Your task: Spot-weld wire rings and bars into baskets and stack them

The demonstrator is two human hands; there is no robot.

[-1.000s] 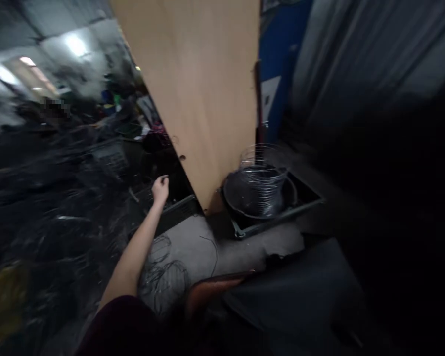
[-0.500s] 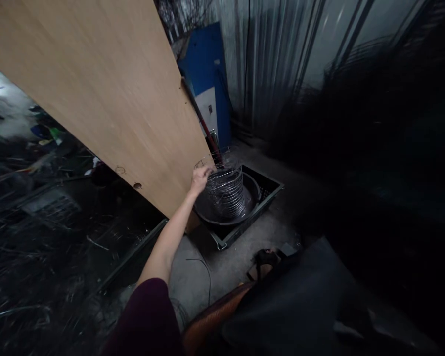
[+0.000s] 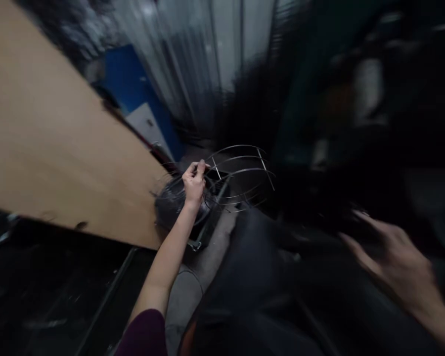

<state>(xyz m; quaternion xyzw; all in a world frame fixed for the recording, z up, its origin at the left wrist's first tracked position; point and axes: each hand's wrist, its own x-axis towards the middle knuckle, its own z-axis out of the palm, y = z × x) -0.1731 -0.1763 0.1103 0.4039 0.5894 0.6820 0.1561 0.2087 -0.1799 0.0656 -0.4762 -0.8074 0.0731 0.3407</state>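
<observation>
My left hand (image 3: pixel 195 183) is closed on the edge of a round wire frame (image 3: pixel 241 172), made of thin metal hoops joined by short cross wires. The frame hangs in the air to the right of my fingers. Behind and below my left hand, a dark round basin (image 3: pixel 168 205) sits in a green plastic crate (image 3: pixel 207 232); blur hides most of its contents. On the right side, my right hand (image 3: pixel 396 257) reaches in over dark surroundings, thumb and fingers apart, holding nothing that I can see.
A large wooden board (image 3: pixel 70 133) slants across the left. Past it lean a blue panel (image 3: pixel 133 84) and a white piece (image 3: pixel 150 128), before a corrugated metal wall (image 3: pixel 185 54). Dark cloth (image 3: pixel 252 287) covers the lower middle. Grey floor (image 3: pixel 187 296) shows beside the crate.
My left hand has lifted a wire frame from the stack in the basin and brought it right. My view has swung right, and my right hand has come into sight.
</observation>
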